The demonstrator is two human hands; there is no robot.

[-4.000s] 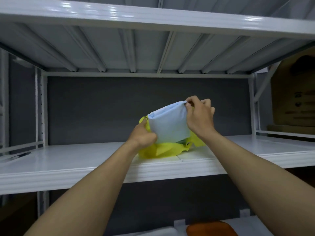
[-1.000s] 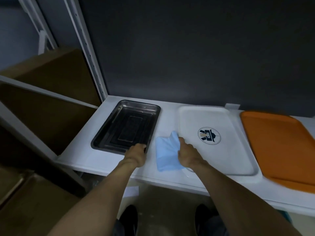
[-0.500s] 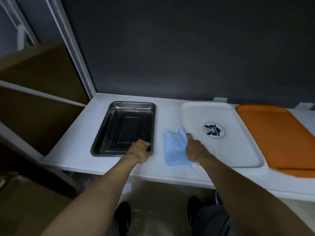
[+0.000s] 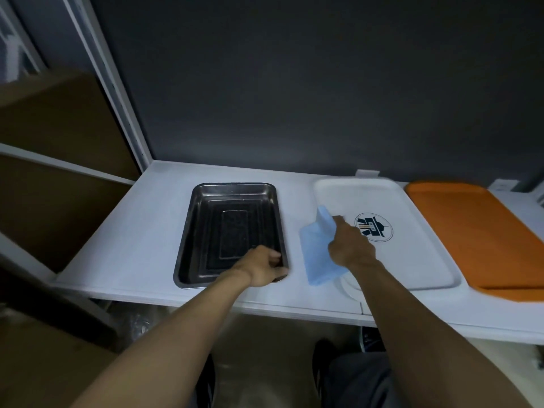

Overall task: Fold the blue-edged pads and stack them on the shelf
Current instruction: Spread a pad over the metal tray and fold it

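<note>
Head view: a white shelf (image 4: 141, 231) carries 3 trays side by side: a metal tray (image 4: 206, 225), a white tray (image 4: 412, 260) with a round logo, and an orange tray (image 4: 471, 231). The left hand (image 4: 263, 270) curls its fingers over the metal tray's near right corner. The right hand (image 4: 350, 248) pinches a folded blue pad (image 4: 316, 254), which lies across the white tray's left rim and the shelf, its far corner lifted.

I see one light blue folded pad (image 4: 316, 254) at the frame's centre, lying on the white shelf (image 4: 141, 231), its far end lifted.
</note>
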